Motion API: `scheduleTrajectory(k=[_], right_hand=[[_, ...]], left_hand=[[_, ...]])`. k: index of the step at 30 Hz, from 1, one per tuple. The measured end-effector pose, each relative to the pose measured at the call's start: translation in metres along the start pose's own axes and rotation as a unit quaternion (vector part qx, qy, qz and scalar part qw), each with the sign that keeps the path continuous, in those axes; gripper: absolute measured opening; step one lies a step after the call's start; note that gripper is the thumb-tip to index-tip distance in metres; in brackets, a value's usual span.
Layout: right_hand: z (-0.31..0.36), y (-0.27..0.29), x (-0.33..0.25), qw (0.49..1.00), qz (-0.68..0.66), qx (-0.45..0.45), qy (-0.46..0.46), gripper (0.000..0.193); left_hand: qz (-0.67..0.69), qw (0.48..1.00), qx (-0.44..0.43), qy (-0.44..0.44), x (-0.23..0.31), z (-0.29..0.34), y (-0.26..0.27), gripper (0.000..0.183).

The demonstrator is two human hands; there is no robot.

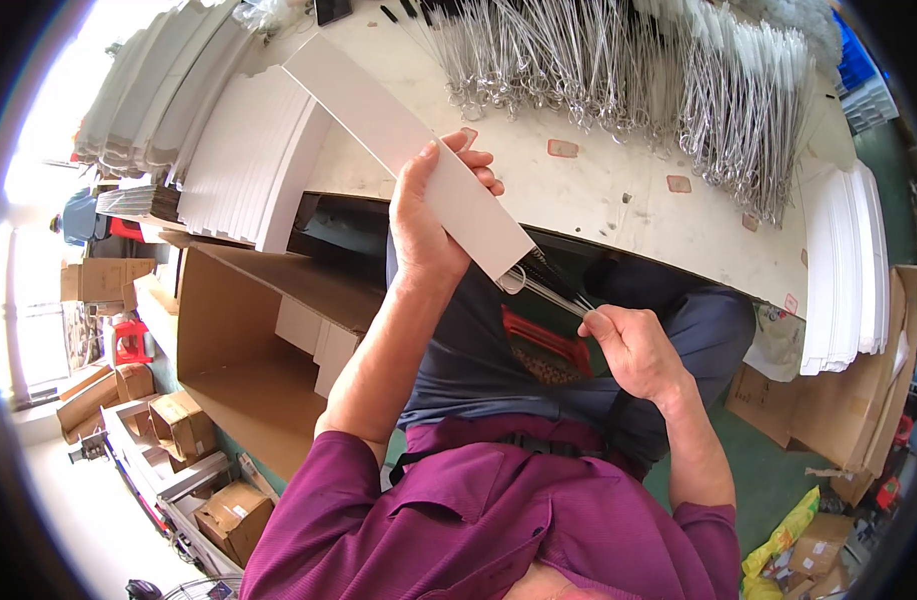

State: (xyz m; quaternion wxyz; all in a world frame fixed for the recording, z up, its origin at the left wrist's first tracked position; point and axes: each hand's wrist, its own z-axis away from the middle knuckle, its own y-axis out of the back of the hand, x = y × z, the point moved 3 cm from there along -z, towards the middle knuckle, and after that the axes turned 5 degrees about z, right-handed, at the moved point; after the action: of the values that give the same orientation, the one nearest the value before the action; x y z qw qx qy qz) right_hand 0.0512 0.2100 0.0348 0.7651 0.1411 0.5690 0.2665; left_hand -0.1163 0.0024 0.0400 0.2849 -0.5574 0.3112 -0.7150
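Note:
My left hand (425, 220) is wrapped round a long, narrow white box (413, 160), tilted from upper left to lower right over the table's front edge. At its lower right end, thin wire brushes (556, 288) with dark bristles and a metal loop show at the opening. How far they reach inside is hidden. My right hand (636, 350) pinches their other end between thumb and fingers, above my lap. Across the table's far side lie rows of similar wire brushes (578, 70) with looped ends and pale bristles.
The white table (598, 195) carries several red-edged stickers. Stacks of white boxes (243, 160) stand at left, with folded white cartons (846, 270) at right. An open cardboard carton (228, 350) is by my left arm. A red stool (548, 340) shows below the table.

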Motion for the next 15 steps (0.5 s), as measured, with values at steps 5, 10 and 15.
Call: scheduleTrajectory(k=[5,10,15], right_hand=[[-0.015,-0.005,-0.009,0.998,-0.051,-0.022,0.006,0.040],[-0.045,-0.018,-0.019,0.989,-0.140,0.041,0.040,0.057],[-0.055,-0.016,-0.017,0.978,-0.080,0.179,0.071,0.073]], left_hand=[[-0.035,0.999,-0.013,0.024,-0.025,0.014,0.001,0.051],[-0.070,0.997,-0.017,0.005,-0.048,0.034,0.002,0.055],[-0.092,0.995,-0.014,0.041,-0.045,0.041,0.006,0.056]])
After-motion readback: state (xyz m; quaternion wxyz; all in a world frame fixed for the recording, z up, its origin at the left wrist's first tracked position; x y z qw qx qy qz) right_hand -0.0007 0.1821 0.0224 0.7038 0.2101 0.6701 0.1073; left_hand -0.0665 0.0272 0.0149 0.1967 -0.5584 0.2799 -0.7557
